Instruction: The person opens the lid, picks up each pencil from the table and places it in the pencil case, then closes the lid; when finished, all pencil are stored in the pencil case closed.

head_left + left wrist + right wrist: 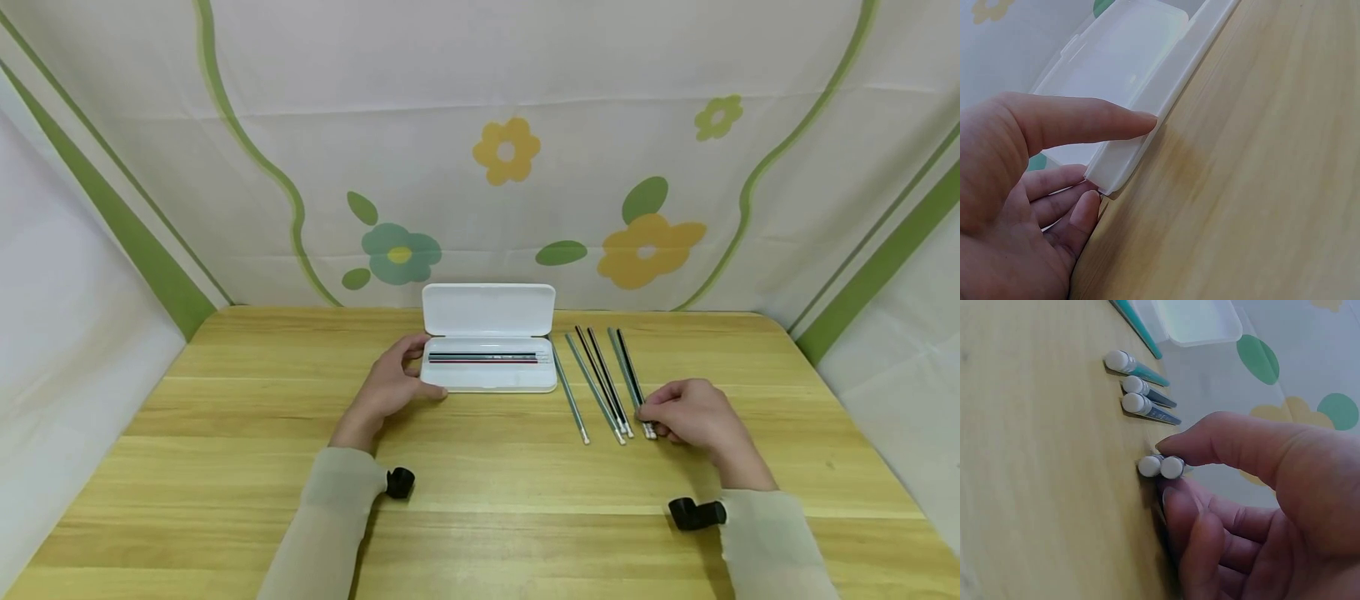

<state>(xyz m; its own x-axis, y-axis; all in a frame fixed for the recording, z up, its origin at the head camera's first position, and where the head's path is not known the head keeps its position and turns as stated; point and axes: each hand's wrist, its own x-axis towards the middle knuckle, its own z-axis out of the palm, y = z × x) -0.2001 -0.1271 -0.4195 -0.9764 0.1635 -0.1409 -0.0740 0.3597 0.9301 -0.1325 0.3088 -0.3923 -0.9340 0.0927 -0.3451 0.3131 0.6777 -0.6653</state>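
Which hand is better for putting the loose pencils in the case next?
Probably the right hand: its thumb and fingers pinch two loose pencils, with the others close by. The left hand is at the left end of the case, away from those pencils.

Head: high in front of the pencil case (487, 381), we face forward and down, farthest off.
Left wrist: we look closely at its left end.
Right wrist: right of it, we near pencil erasers (1133, 404).
Wrists share: its lid (1110, 56).
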